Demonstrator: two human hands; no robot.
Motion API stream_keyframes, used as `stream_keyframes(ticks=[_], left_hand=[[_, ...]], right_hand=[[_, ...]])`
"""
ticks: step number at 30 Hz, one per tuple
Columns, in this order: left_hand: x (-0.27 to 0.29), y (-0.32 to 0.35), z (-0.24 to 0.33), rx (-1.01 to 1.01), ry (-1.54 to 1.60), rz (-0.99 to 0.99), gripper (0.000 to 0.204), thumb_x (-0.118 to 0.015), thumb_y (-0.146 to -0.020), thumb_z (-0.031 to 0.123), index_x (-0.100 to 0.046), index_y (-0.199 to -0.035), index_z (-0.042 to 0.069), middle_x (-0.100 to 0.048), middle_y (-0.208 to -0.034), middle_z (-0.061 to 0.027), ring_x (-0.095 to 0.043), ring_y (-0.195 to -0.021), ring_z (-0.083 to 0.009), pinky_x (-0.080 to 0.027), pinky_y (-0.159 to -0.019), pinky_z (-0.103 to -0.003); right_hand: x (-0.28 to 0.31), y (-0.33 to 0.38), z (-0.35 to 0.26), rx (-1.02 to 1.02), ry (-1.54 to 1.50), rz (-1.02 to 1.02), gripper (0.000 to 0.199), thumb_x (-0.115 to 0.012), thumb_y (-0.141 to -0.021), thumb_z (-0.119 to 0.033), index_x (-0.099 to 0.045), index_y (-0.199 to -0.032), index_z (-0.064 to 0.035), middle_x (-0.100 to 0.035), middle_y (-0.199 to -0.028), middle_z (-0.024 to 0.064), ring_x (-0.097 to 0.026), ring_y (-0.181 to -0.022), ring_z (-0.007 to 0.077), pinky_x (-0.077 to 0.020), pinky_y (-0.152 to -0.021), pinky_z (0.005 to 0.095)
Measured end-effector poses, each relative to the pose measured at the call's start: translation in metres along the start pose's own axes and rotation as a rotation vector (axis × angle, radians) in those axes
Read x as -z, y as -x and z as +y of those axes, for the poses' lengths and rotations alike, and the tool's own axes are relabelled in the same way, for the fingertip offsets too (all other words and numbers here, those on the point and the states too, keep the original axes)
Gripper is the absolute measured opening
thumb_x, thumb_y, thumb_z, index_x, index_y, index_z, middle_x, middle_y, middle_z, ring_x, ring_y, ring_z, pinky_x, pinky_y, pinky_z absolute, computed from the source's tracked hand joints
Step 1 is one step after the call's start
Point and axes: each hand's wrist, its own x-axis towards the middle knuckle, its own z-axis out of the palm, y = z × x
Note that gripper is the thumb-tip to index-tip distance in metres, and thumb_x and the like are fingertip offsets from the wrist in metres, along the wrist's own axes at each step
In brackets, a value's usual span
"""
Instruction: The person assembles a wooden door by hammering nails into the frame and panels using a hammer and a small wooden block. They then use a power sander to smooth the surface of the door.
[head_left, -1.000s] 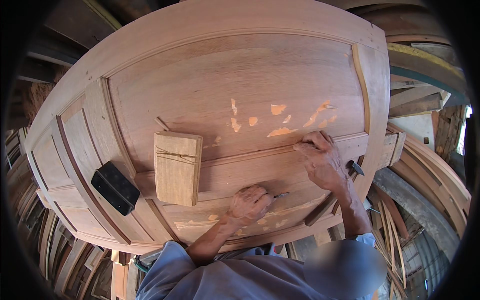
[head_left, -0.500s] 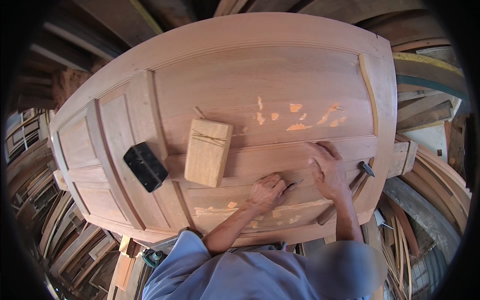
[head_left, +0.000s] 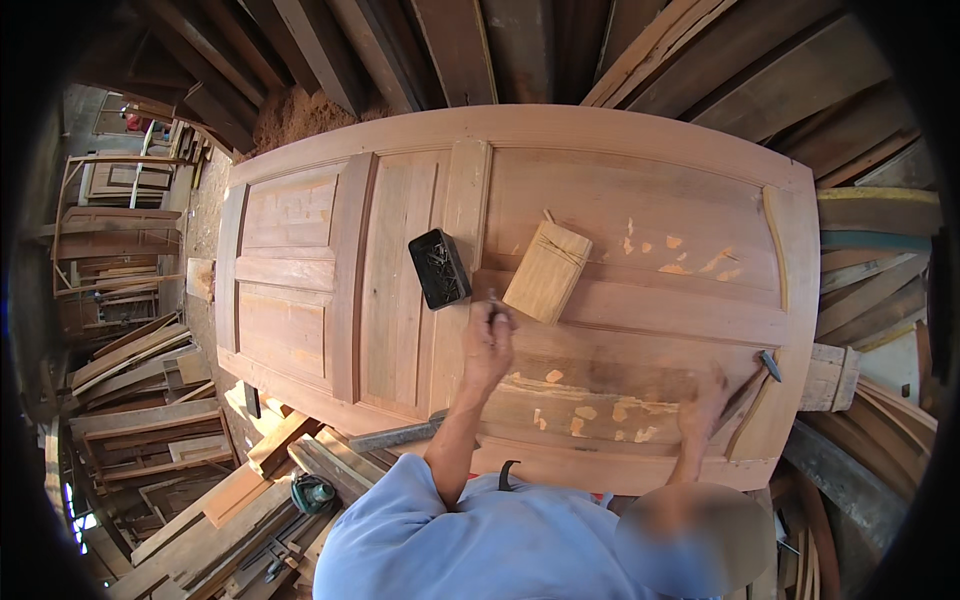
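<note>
A large panelled wooden door (head_left: 400,330) lies flat in front of me. My left hand (head_left: 488,345) is raised over it, fingers pinched around something small and dark that I cannot make out. Just beyond that hand are a black box (head_left: 428,285) of nails and a block of light wood (head_left: 545,285) with a cord or band around it. My right hand (head_left: 705,395), smeared by motion, is over the door's right part. Close to it lies a hammer (head_left: 769,365), its handle pointing back toward me. Orange filler patches (head_left: 578,412) mark the door's surface.
Dark planks (head_left: 450,50) are stacked behind the door, and more boards (head_left: 870,265) lie at the right. At the lower left a green power tool (head_left: 312,492) sits among timber. A grey bar (head_left: 395,433) lies along the door's near edge.
The view has swung left. My left hand has moved from the filler patches to beside the black box and the block. My right hand has drawn back nearer to the hammer.
</note>
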Motion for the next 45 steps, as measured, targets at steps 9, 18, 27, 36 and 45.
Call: stream_keyframes(ticks=[9,18,27,36,45], left_hand=[[0.104,-0.061,-0.082,0.237,-0.449,0.33,0.05,-0.074,-0.092,0.032,-0.056,-0.121,-0.006,-0.069,-0.101,-0.0217,-0.07,-0.092,-0.0359,-0.054,-0.084,-0.046],[0.095,-0.076,-0.061,0.06,-0.553,0.434,0.071,-0.079,-0.089,0.037,-0.05,-0.134,-0.01,-0.07,-0.099,-0.0223,-0.071,-0.089,-0.0357,-0.054,-0.081,-0.048],[-0.028,-0.144,0.011,-0.422,-0.547,-0.371,0.042,-0.067,-0.09,0.003,-0.061,-0.13,-0.004,-0.066,-0.122,-0.0249,-0.064,-0.114,-0.045,-0.052,-0.093,-0.052],[-0.171,-0.227,-0.03,-0.729,-0.629,-0.242,0.051,-0.061,-0.088,0.003,-0.057,-0.138,-0.005,-0.053,-0.139,-0.0292,-0.05,-0.128,-0.0507,-0.04,-0.11,-0.062],[-0.209,-0.224,-0.034,-0.718,-0.542,-0.015,0.052,-0.064,-0.084,0.0,-0.061,-0.136,0.002,-0.055,-0.121,-0.0191,-0.053,-0.112,-0.042,-0.043,-0.094,-0.056]], right_hand=[[-0.06,-0.105,-0.229,0.403,-0.278,-0.213,0.063,-0.065,-0.1,-0.029,-0.041,-0.153,-0.0059,-0.046,-0.154,0.0217,-0.043,-0.143,0.0431,-0.0346,-0.12,0.0537],[-0.037,-0.057,-0.205,0.275,-0.159,-0.292,0.052,-0.066,-0.098,-0.03,-0.053,-0.143,-0.0079,-0.047,-0.151,0.0213,-0.042,-0.141,0.0458,-0.0337,-0.117,0.0555],[-0.042,-0.06,-0.1,0.063,0.063,0.011,0.054,-0.064,-0.099,-0.03,-0.051,-0.146,-0.0098,-0.042,-0.154,0.0212,-0.043,-0.134,0.0449,-0.03,-0.116,0.0579],[-0.085,-0.067,-0.108,0.047,0.06,0.243,0.047,-0.069,-0.092,-0.029,-0.057,-0.136,-0.0175,-0.046,-0.145,0.0147,-0.041,-0.128,0.0426,-0.0319,-0.108,0.0591],[-0.089,-0.069,-0.098,0.066,0.041,0.253,0.048,-0.073,-0.087,-0.029,-0.058,-0.132,-0.021,-0.043,-0.145,0.0105,-0.041,-0.126,0.0372,-0.0294,-0.107,0.0585]])
